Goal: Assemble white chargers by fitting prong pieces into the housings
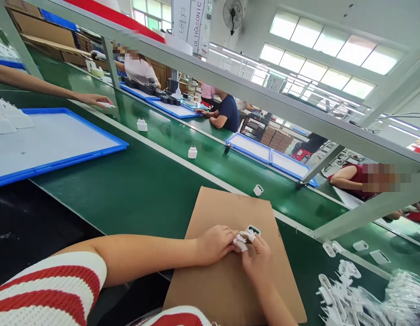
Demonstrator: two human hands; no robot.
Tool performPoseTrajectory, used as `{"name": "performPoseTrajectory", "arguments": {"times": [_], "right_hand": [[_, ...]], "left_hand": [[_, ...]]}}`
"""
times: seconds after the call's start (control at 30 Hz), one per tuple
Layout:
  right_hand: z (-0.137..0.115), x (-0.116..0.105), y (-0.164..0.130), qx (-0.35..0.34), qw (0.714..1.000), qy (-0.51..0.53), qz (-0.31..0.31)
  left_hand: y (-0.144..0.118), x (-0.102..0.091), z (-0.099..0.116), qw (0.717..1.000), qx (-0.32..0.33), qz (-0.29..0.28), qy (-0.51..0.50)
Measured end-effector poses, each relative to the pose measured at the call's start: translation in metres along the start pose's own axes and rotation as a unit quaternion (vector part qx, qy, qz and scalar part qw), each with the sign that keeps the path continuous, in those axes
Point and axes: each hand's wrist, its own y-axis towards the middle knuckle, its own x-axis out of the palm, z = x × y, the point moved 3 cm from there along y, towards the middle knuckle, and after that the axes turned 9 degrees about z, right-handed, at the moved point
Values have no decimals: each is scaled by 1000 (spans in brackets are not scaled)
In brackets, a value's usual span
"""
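Observation:
My left hand and my right hand meet over a brown cardboard sheet on the green bench. Together they hold a small white charger housing between the fingertips; several of those fingertips are wrapped in white tape. The housing's open dark end faces up and away from me. Red-and-white striped sleeves cover my upper arms at the bottom edge.
White charger housings ride the green conveyor belt. A blue-rimmed tray lies at left, more blue trays across the belt. A heap of white parts and clear bags sits at lower right. Other people work along the line; someone's hand reaches in at upper left.

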Motion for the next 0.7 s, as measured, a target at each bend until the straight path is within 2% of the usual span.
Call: {"name": "performPoseTrajectory", "arguments": {"times": [0.1, 0.23, 0.27, 0.37, 0.43, 0.57, 0.7], "right_hand": [[-3, -4, 3, 8, 1000, 22, 2], [-19, -34, 14, 91, 991, 93, -25], [-24, -42, 17, 132, 982, 131, -40], [-34, -60, 23, 268, 935, 230, -43], [-42, -67, 21, 320, 909, 265, -26], [-58, -72, 9, 353, 890, 289, 15], [-71, -77, 0, 347, 887, 305, 23]], "left_hand": [[5, -7, -5, 987, -84, -7, -138], [9, -20, 5, 958, -146, -25, -244], [10, -25, 11, 952, -139, -29, -270], [15, -45, 26, 953, -84, 12, -292], [16, -56, 34, 955, -41, 27, -292], [5, -57, 49, 958, 22, 41, -282], [-11, -48, 59, 954, 58, 108, -272]]}}
